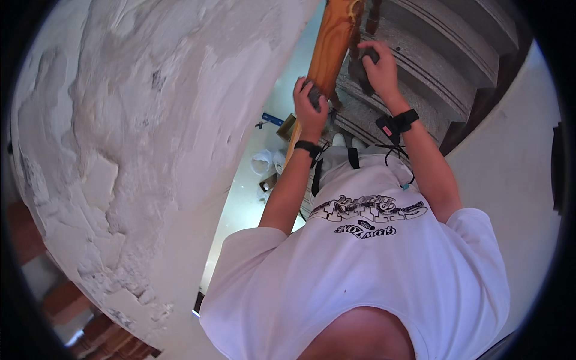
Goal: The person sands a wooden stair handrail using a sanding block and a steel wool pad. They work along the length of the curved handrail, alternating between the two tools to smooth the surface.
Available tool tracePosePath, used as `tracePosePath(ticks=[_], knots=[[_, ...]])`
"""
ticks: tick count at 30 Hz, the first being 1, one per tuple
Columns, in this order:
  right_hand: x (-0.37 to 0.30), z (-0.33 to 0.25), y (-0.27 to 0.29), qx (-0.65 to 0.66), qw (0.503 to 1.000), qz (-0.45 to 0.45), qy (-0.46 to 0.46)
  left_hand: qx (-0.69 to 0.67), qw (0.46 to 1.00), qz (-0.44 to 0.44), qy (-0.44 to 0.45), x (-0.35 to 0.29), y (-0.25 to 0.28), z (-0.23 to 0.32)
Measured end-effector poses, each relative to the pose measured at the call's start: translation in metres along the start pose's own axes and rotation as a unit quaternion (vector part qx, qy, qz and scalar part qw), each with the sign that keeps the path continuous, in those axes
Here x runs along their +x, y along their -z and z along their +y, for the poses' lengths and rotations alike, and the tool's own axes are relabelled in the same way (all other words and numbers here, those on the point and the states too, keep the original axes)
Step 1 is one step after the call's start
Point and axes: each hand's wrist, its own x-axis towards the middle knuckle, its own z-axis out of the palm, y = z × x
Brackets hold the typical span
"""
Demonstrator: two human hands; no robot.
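Observation:
An orange-brown wooden handrail (332, 51) runs up the staircase ahead of me. My left hand (309, 114) is closed around a dark grey, rough-looking pad (314, 94) that rests against the rail. To the right of the rail, my right hand (384, 72) grips another dark grey pad (365, 75) beside a dark baluster (354, 51), with its fingers bent over it. I cannot tell whether this second pad touches the wood. Each wrist wears a black band, and a small dark device (387, 128) hangs at the right one.
Grey stone steps (420, 66) rise to the right of the rail. A patchy, peeling plaster surface (138, 120) fills the left. Below, on the pale floor, lie a blue tool (273, 119), a white plastic bag (261, 162) and some small items. A plain wall (510, 174) stands at right.

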Motion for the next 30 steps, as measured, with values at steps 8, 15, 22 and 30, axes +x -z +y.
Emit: tracePosePath(ticks=[8,15,22,30], knots=[[-0.032,0.0,-0.006,0.171,0.908,-0.33,-0.194,-0.046,0.999,-0.021,0.011,0.05,-0.011,0.029],[-0.033,-0.02,0.016,0.284,0.869,-0.33,-0.234,-0.156,0.984,-0.082,0.031,0.08,-0.018,0.075],[-0.043,-0.039,0.02,0.316,0.86,-0.316,-0.247,-0.292,0.929,-0.21,0.09,0.074,-0.004,0.087],[-0.035,-0.049,0.032,0.404,0.819,-0.298,-0.277,-0.176,0.956,-0.234,0.033,0.071,-0.001,0.107]])
